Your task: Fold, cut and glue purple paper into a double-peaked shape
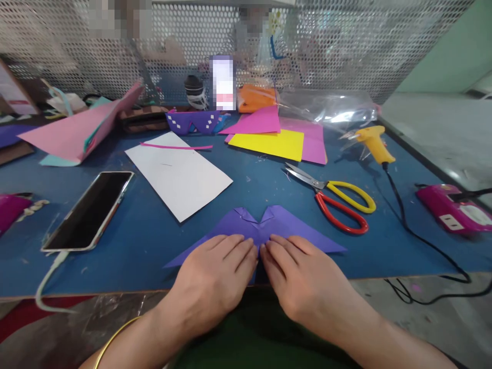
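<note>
Left hand (217, 271) and right hand (303, 271) lie fingers-down on folded purple paper (282, 225) beneath them, likely keeping creases flat; can't tell if gripping. Scissors (318, 185) beyond right hand, probably kept handy.

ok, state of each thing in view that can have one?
Purple paper: folded, two wings spread.
Left hand: fingers on purple paper, thumb hidden.
Right hand: same.
Scissors: unheld, handles apart.
Near phone: screen dark, cable attached.
Far phone: upright, screen lit.
Glue gun: unheld, corded; heat can't be told.
White sheet: flat, magenta strip across it.
Yellow sheet: atop pink sheet.
</note>
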Available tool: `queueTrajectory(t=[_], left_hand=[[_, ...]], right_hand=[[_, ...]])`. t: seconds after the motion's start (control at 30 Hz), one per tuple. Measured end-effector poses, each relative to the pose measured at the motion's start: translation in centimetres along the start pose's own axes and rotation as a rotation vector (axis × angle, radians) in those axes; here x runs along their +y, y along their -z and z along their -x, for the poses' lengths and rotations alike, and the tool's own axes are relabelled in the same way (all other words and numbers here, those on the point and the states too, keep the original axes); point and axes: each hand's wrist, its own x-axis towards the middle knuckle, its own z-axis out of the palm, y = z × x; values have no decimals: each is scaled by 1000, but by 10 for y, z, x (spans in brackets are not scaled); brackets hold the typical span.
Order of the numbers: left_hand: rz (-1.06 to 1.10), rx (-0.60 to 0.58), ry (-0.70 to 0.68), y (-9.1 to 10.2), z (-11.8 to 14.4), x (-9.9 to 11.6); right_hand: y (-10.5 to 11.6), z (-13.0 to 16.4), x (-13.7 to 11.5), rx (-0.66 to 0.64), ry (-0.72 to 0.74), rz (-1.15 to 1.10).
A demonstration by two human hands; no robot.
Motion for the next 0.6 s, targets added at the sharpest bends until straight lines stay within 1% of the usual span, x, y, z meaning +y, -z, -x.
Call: queueTrajectory(t=[0.07, 0.17, 0.33, 0.47, 0.6], left_hand=[[25, 11, 31, -2, 0, 1], [63, 41, 83, -4, 2, 3], [18, 76, 48, -10, 5, 6], [10, 68, 72, -11, 7, 7], [16, 35, 97, -7, 9, 7]], right_hand=[[-3, 3, -2, 36, -7, 2], [-8, 6, -3, 77, -56, -41], [-16, 8, -5, 144, -152, -123], [-16, 16, -2, 135, -228, -194], [-11, 36, 8, 138, -281, -204]])
